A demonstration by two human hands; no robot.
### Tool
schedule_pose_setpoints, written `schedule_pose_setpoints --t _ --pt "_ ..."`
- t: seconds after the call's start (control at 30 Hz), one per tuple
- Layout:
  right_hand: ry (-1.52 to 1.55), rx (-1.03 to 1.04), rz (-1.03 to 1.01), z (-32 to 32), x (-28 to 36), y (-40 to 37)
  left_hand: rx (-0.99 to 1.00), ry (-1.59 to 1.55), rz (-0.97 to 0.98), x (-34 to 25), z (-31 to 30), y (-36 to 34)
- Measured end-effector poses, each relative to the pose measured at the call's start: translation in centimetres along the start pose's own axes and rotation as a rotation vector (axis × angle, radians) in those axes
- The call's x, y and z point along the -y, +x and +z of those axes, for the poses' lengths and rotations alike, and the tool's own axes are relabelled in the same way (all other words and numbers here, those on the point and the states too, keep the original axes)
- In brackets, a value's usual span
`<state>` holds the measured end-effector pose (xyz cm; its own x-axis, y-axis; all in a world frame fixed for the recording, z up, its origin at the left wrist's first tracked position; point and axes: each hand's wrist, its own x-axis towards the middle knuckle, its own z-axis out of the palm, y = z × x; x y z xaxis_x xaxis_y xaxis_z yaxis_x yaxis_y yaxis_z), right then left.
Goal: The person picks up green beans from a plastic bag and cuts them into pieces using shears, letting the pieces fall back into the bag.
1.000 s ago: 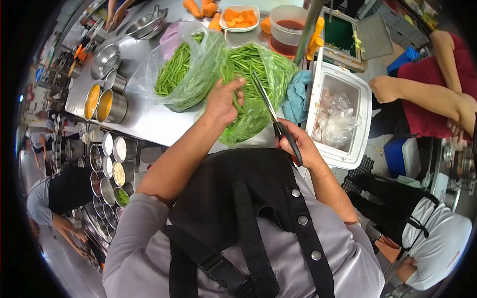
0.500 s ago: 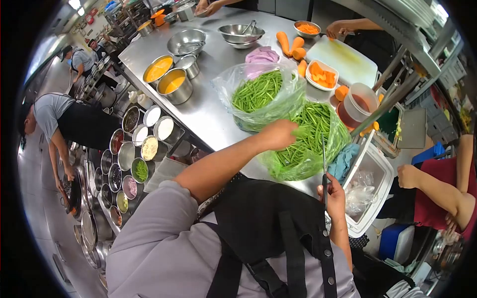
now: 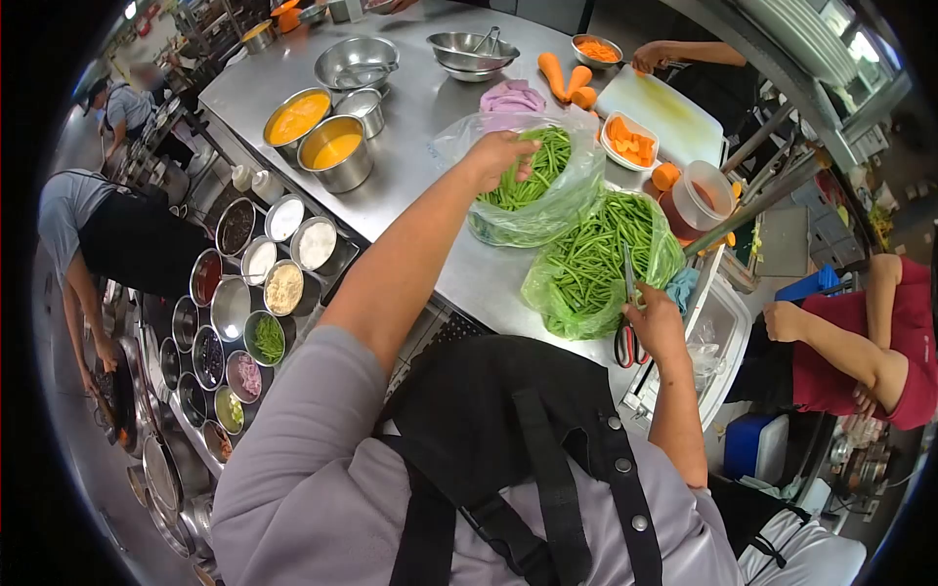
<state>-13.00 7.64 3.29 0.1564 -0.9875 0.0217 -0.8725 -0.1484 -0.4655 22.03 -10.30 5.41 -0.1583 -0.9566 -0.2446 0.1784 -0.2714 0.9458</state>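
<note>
My left hand (image 3: 501, 162) is over the far clear plastic bag (image 3: 513, 230) of green beans (image 3: 549, 156), its fingers apart at the beans' surface. The fingertips are partly hidden against the green. In my right hand (image 3: 657, 319) is a pair of scissors (image 3: 629, 283) with red and black handles, blades pointing up and away from me. The scissors are beside the nearer, green-tinted bag (image 3: 570, 324), which lies open with a heap of green beans (image 3: 601, 259). Both bags rest on the steel table.
Steel pots of orange liquid (image 3: 337, 151) and steel bowls (image 3: 358, 64) stand on the steel table (image 3: 420, 146). Carrots (image 3: 553, 74), cut carrot (image 3: 628, 142) and a cutting board (image 3: 664, 115) are farther right. A white cooler (image 3: 718, 376) is beside me. Other people work around.
My left hand has moved from the nearer beans to the far bag. My right hand has shifted slightly up, and the scissors' red handles now show. The view has tilted a little.
</note>
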Motion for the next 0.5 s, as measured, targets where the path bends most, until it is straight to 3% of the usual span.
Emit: schedule_pose_setpoints --t 0.03,0.1,0.13,0.2,0.3,0.37,0.43,0.5 --pt "-0.008 0.003 0.002 0.3 1.4 0.4 0.002 -0.008 -0.001 0.7 -0.7 0.1" --pt "0.233 -0.036 -0.113 0.9 3.9 1.0 -0.690 0.984 0.748 2.3 -1.4 -0.2" --pt "0.219 -0.027 -0.159 1.4 5.4 1.1 -0.519 0.684 0.648 0.8 -1.3 -3.6" --pt "0.248 0.015 -0.214 3.7 7.3 1.4 -0.358 0.339 0.609 3.1 -3.3 -8.7" --pt "0.331 0.109 -0.320 6.6 10.8 2.0 -0.319 0.407 0.344 10.4 -8.4 -15.4" --pt "0.382 0.158 -0.362 8.0 13.3 2.8 -0.308 0.172 0.139 14.9 -11.9 -19.2" --pt "0.361 0.205 -0.458 8.4 15.9 4.1 -0.412 0.060 0.036 16.1 -13.6 -22.5" --pt "0.373 0.215 -0.516 8.3 18.1 5.2 -0.473 0.055 0.049 14.9 -14.6 -25.6"
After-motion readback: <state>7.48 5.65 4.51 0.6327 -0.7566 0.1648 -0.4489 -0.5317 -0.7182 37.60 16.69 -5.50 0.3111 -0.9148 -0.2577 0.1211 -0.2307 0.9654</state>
